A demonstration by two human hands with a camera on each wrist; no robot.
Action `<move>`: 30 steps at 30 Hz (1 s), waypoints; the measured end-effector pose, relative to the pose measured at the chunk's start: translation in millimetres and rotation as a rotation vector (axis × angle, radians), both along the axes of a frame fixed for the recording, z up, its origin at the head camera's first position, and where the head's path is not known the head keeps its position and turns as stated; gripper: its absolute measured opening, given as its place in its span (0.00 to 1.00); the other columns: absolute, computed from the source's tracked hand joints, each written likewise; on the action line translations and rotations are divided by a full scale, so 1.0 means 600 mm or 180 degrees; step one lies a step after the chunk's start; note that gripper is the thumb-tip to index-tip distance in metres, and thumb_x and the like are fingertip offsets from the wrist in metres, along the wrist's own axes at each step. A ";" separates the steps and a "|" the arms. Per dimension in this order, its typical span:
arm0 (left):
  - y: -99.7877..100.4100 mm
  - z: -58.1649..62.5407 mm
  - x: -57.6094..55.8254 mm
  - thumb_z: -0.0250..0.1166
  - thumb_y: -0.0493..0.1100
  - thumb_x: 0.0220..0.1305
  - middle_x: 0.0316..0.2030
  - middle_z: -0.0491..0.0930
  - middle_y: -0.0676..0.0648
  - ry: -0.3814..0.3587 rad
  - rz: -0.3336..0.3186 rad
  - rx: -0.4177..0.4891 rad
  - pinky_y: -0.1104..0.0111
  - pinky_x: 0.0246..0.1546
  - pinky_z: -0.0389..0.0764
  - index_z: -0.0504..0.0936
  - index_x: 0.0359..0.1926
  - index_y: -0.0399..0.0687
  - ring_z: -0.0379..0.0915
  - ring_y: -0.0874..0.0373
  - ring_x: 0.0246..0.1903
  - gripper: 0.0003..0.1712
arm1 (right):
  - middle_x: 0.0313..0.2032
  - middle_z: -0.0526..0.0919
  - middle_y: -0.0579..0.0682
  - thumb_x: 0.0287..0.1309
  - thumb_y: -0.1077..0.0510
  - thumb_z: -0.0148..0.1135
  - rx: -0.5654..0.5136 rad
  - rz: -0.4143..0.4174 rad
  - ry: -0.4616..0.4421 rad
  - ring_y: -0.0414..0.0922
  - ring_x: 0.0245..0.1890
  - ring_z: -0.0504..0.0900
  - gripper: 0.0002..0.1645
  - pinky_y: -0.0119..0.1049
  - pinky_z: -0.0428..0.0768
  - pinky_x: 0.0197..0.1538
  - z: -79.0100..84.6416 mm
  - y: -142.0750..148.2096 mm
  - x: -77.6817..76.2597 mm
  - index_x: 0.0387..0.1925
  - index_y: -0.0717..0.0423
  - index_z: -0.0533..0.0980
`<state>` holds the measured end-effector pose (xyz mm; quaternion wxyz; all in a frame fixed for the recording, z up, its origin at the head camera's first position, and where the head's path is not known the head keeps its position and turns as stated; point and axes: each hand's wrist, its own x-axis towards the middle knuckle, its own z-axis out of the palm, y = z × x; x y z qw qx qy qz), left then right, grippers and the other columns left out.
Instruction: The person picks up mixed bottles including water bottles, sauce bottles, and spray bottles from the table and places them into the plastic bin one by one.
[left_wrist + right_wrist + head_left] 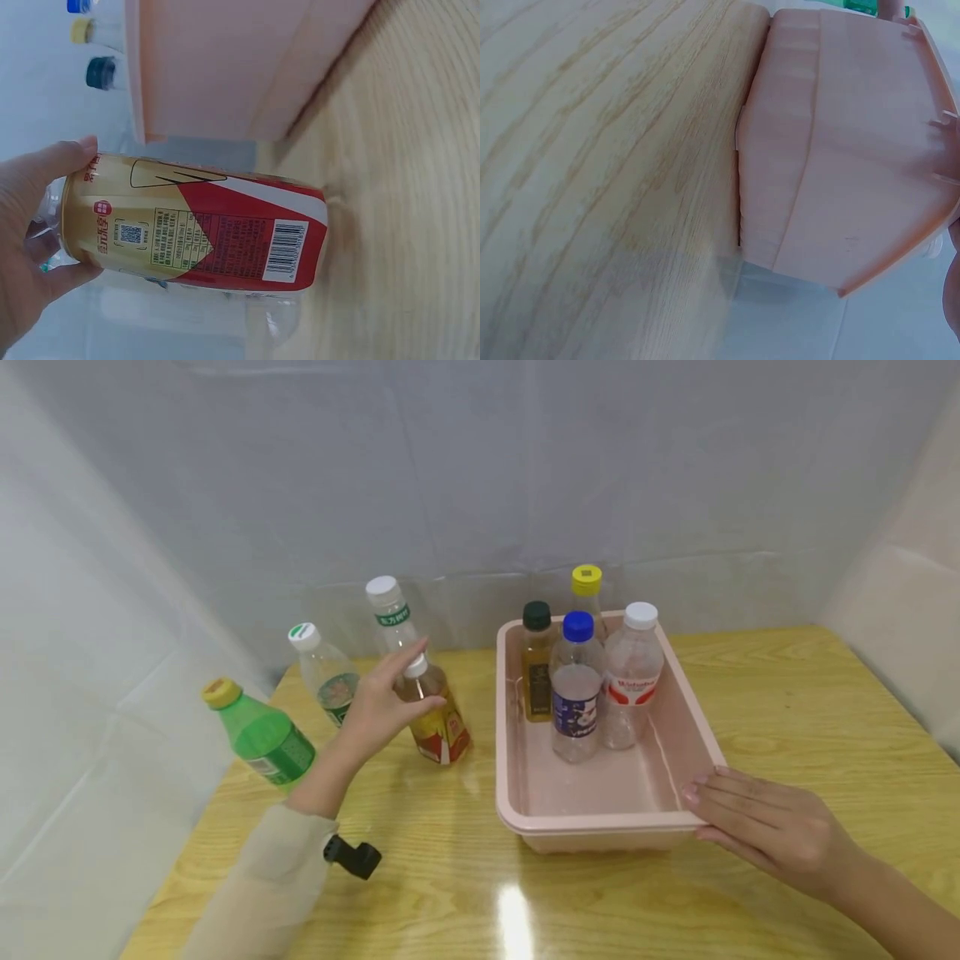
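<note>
My left hand (378,702) reaches round the top of a bottle (444,727) with a gold and red label. Its thumb and fingers grip the shoulder just below the white cap, on either side of the label's top edge in the left wrist view. This bottle (202,225) stands upright on the table. At the near right corner of a pink plastic basin (611,822), my right hand (780,827) holds the rim, fingers laid over it and thumb low on the outside. Only a sliver of the right hand (951,292) enters the right wrist view.
Inside the basin stand bottles with a dark green cap (537,616), a blue cap (577,627), a yellow cap (587,580) and a white cap (641,616). Left of it are a green bottle (273,739) and two clear white-capped bottles (326,672). A pale sheet (480,485) hangs behind the table.
</note>
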<state>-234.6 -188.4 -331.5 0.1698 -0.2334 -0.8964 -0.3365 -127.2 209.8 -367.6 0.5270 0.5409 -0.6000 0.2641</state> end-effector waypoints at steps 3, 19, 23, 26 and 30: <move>0.005 0.010 0.007 0.76 0.40 0.47 0.64 0.67 0.38 0.0059 -0.0067 0.0022 0.52 0.59 0.72 0.65 0.67 0.41 0.65 0.44 0.62 0.46 | 0.34 0.86 0.60 0.60 0.57 0.62 -0.0008 0.0004 0.0011 0.48 0.43 0.85 0.14 0.36 0.79 0.55 0.000 0.000 0.000 0.36 0.67 0.84; 0.026 0.071 0.046 0.77 0.36 0.43 0.59 0.72 0.37 0.0800 -0.0233 -0.0030 0.57 0.55 0.76 0.67 0.65 0.37 0.70 0.46 0.57 0.46 | 0.37 0.86 0.60 0.61 0.57 0.60 0.0008 -0.0080 0.0100 0.48 0.45 0.84 0.14 0.36 0.78 0.56 0.002 -0.004 0.002 0.38 0.67 0.83; 0.032 0.093 0.058 0.77 0.35 0.42 0.57 0.73 0.37 0.0960 -0.0255 -0.0014 0.60 0.54 0.76 0.67 0.64 0.35 0.70 0.46 0.57 0.46 | 0.38 0.86 0.60 0.61 0.58 0.60 0.0000 -0.0063 0.0119 0.49 0.46 0.84 0.14 0.37 0.79 0.55 0.004 -0.005 0.001 0.38 0.67 0.83; 0.036 0.105 0.064 0.77 0.35 0.42 0.57 0.74 0.36 0.1090 -0.0302 -0.0022 0.61 0.54 0.76 0.66 0.64 0.34 0.70 0.46 0.56 0.47 | 0.38 0.86 0.60 0.61 0.58 0.60 -0.0001 -0.0056 0.0124 0.49 0.46 0.84 0.14 0.37 0.79 0.56 0.005 -0.005 0.001 0.39 0.67 0.83; 0.041 0.120 0.066 0.77 0.34 0.42 0.56 0.74 0.35 0.1239 -0.0371 0.0011 0.69 0.49 0.75 0.66 0.64 0.33 0.71 0.47 0.51 0.46 | 0.37 0.86 0.60 0.61 0.58 0.61 0.0009 -0.0057 0.0116 0.49 0.45 0.84 0.14 0.37 0.78 0.56 0.004 -0.004 0.000 0.38 0.67 0.83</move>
